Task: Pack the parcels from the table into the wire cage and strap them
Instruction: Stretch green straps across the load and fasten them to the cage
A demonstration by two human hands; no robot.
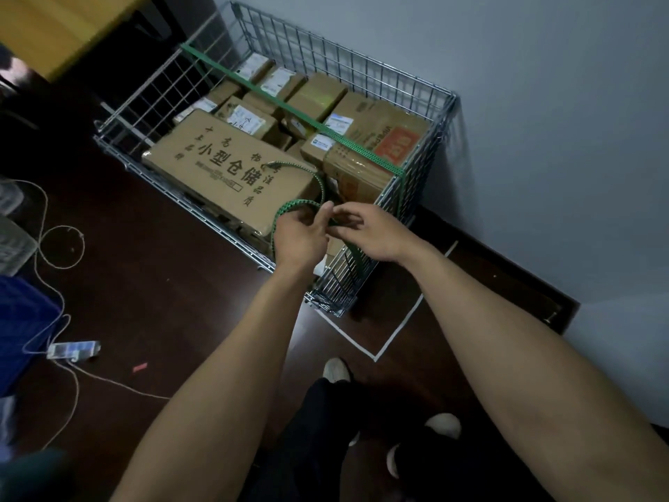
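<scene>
A wire cage [440, 114] stands in the room's corner, filled with several cardboard parcels; the largest flat parcel [224, 172] with black characters lies at its near side. A green strap [289, 106] runs taut across the cage top from the far left corner to the near right edge and down the cage's side. Its loose end [318, 182] curls over the big parcel. My left hand [300, 235] and my right hand [369, 231] meet at the cage's near corner, both pinching the strap where it loops between them.
A yellow table [61, 27] stands at the far left. A light cord [58, 248] snakes over the dark floor to a power strip [74, 349], beside a blue crate [21, 331]. White tape lines [394, 338] mark the floor by the cage. My feet are below.
</scene>
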